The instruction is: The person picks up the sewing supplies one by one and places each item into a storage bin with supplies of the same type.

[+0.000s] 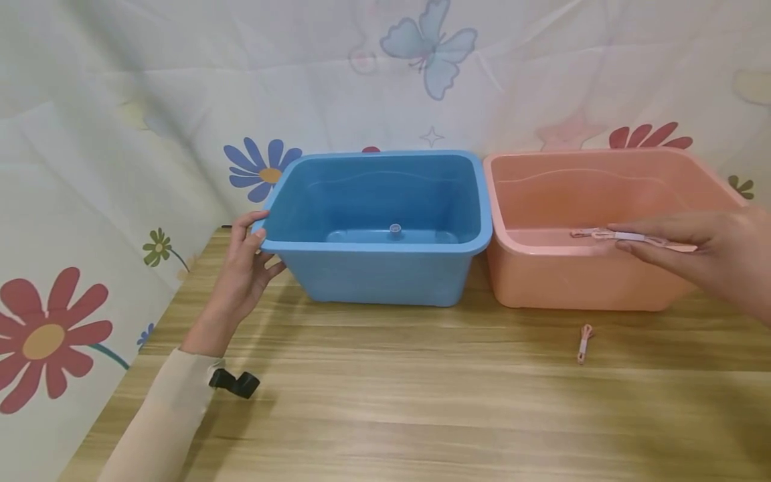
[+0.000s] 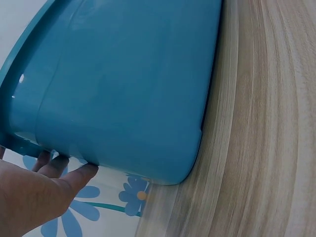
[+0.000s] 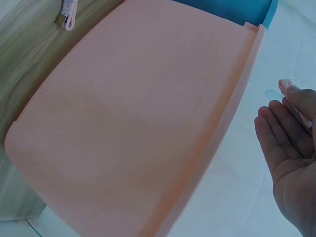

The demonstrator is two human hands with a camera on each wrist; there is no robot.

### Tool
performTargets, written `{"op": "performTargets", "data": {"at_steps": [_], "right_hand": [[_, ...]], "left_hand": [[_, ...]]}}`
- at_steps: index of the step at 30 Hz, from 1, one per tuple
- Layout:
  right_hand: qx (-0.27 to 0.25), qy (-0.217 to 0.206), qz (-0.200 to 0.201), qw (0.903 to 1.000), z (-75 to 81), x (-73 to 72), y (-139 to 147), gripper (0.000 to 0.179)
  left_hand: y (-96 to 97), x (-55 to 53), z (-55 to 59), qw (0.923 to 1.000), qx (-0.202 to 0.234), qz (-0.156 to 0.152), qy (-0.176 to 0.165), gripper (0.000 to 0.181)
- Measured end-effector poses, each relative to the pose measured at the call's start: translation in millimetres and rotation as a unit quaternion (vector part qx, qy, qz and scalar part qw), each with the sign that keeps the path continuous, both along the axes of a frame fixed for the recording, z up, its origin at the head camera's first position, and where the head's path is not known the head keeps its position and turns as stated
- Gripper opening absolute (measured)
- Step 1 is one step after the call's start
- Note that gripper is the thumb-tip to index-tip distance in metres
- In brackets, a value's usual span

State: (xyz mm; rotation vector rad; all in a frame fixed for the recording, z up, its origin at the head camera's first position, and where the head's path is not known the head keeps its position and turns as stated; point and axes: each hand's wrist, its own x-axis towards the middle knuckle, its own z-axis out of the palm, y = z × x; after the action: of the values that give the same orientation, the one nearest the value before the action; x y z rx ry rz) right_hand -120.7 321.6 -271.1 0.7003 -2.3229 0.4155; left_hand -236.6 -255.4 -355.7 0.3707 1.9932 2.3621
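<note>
1. My right hand (image 1: 717,249) has its thumb and forefinger pinched together on a folded pink strip (image 1: 629,236); in the right wrist view my other fingers reach out straight beside it.
2. That strip has a white band round it, and I hold it up at the opening of the pink tub (image 1: 578,280), near the front rim.
3. My left hand (image 1: 243,268) grips the blue tub (image 1: 379,276) by its left front corner, with fingers below the rim against the outer wall.
4. A black device (image 1: 235,383) sits at my left wrist, on the beige sleeve (image 1: 171,402).
5. The two tubs stand upright side by side, rims meeting, blue on the left.
6. A small clear round piece (image 1: 395,229) lies inside the blue one.
7. A second banded strip (image 1: 584,343) lies on the wood-grain table (image 1: 385,381), just in front of the pink tub.
8. Behind everything hangs a pale cloth (image 1: 313,87) printed with flowers and a butterfly.
</note>
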Motion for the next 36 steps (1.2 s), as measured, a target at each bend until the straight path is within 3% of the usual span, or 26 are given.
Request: {"op": "performTargets", "data": {"at_steps": [5,12,14,20,25,30,33,36], "right_hand": [[0.018,-0.009,-0.004,0.9998,4.5,-2.7,-0.8,0.056],[0.046,0.013,0.0,0.9989,8.5,-8.9,-1.3,0.07],[0.039,0.011,0.006,0.9992,9.2,-10.3,-1.6,0.066],[0.03,-0.024,0.0,0.9993,10.5,-9.4,-2.1,0.028],[0.054,-0.051,-0.011,0.9972,11.9,-12.3,-3.7,0.02],[0.059,-0.055,0.064,0.9947,16.9,-25.7,-1.9,0.019],[0.065,-0.06,0.12,0.9889,22.0,-35.5,-1.1,0.02],[0.069,-0.083,0.147,0.9832,24.9,-43.0,0.1,0.018]], "left_hand": [[-0.2,-0.2,0.0,1.0,0.003,0.001,0.0,0.035],[-0.5,0.0,0.4,1.0,0.005,-0.001,0.004,0.034],[-0.2,0.2,0.8,1.0,0.006,-0.002,0.005,0.034],[0.7,0.5,1.5,1.0,0.003,-0.002,0.003,0.034],[0.4,-0.6,0.7,1.0,0.002,0.001,0.002,0.033],[0.1,-1.2,0.1,1.0,0.004,0.001,0.001,0.033],[-0.2,-1.2,0.0,1.0,0.005,-0.002,0.001,0.033],[-0.2,-0.9,-0.1,1.0,0.006,-0.003,0.001,0.034]]}}
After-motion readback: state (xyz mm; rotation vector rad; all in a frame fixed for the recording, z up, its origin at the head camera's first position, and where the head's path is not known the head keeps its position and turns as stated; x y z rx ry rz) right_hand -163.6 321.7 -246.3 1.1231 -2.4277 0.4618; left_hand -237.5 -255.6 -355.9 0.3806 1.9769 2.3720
